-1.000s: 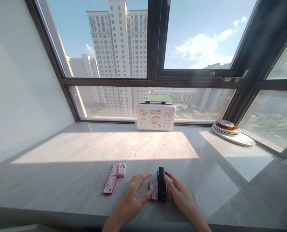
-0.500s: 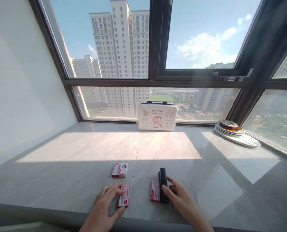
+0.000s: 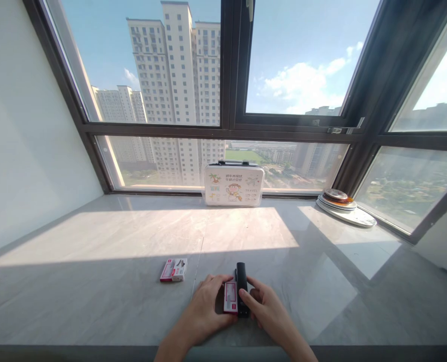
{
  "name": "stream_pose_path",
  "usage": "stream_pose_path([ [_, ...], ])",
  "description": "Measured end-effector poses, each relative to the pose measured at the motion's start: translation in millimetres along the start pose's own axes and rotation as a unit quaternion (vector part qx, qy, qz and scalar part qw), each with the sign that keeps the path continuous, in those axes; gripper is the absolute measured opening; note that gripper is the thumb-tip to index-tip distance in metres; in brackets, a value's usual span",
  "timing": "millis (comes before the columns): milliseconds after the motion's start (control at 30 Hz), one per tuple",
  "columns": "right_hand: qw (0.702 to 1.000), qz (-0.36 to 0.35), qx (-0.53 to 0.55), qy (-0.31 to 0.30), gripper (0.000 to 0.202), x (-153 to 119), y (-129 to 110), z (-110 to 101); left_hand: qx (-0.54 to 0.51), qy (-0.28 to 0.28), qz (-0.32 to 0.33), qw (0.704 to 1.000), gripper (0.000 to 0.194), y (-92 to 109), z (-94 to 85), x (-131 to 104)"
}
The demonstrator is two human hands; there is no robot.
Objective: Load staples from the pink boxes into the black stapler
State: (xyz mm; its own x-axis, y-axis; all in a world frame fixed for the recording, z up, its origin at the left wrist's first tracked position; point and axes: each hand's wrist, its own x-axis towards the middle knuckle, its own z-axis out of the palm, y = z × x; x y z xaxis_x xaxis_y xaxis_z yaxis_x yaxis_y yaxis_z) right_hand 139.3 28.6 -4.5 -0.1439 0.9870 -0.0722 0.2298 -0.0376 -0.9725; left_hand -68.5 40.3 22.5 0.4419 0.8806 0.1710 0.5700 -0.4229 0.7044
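My left hand [image 3: 207,307] is closed around a small white and red box [image 3: 230,297], thumb at its near end and fingertips at its far end. This box lies against the left side of a black stapler [image 3: 242,289]. The red box seen earlier beside the stapler is hidden now, and whether it lies underneath cannot be made out. On the stapler's right side, my right hand [image 3: 261,301] grips it between thumb and fingers. Two more small boxes [image 3: 174,270] lie side by side to the left, farther from me.
A white case with cartoon prints [image 3: 234,186] stands upright against the window. Stacked plates [image 3: 346,208] sit at the back right of the marble sill [image 3: 114,296]. A white wall [image 3: 27,141] rises at the left.
My left hand has carried its box rightward to the stapler, over the spot where the red box showed. My right hand still holds the stapler. The view has turned slightly right.
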Motion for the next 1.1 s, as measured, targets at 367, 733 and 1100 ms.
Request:
stream_pose_path([
  [367,1.000,0.003,0.009,0.004,0.077,1.1,5.6,0.8,0.027,0.249,-0.121,0.960,0.043,-84.8,-94.2,-15.0],
  [733,1.000,0.006,0.011,-0.004,0.078,2.5,4.9,-0.1,0.122,0.152,-0.093,0.976,0.040,-120.8,-76.5,-82.9],
  [1100,1.000,-0.006,-0.009,-0.005,0.076,0.3,-0.6,1.4,-0.091,0.081,-0.016,0.992,0.066,-13.1,-7.5,-14.9],
])
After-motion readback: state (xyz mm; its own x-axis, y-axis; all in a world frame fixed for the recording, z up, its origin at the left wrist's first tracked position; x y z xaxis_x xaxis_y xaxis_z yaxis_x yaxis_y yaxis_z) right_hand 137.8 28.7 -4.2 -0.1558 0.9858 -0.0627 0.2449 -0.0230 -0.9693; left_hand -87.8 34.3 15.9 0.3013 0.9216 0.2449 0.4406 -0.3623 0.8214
